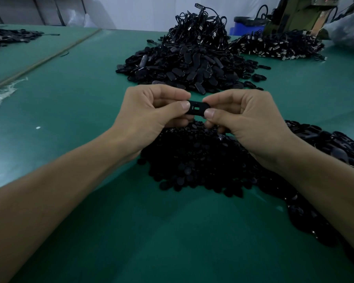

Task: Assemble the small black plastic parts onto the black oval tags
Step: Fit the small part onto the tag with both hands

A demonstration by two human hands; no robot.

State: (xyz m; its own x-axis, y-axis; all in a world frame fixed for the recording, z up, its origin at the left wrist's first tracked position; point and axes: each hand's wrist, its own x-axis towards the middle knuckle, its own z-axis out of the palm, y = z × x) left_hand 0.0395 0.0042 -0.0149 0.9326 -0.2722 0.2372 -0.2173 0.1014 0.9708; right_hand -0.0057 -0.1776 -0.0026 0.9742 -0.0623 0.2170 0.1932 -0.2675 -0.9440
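Note:
One black oval tag (197, 107) with a small rectangular hole is held level above the table between both hands. My left hand (151, 113) pinches its left end between thumb and fingers. My right hand (243, 121) pinches its right end the same way. Directly below the hands lies a heap of small black plastic parts (194, 158). A larger heap of black oval tags (184, 68) sits just beyond the hands. Whether a small part sits on the held tag I cannot tell.
The green table top (80, 94) spreads left and front. A tangle of black corded pieces (202, 27) tops the far heap, with another pile (278, 45) to its right. More black pieces (325, 144) trail along the right side. A blue bin (246, 26) stands behind.

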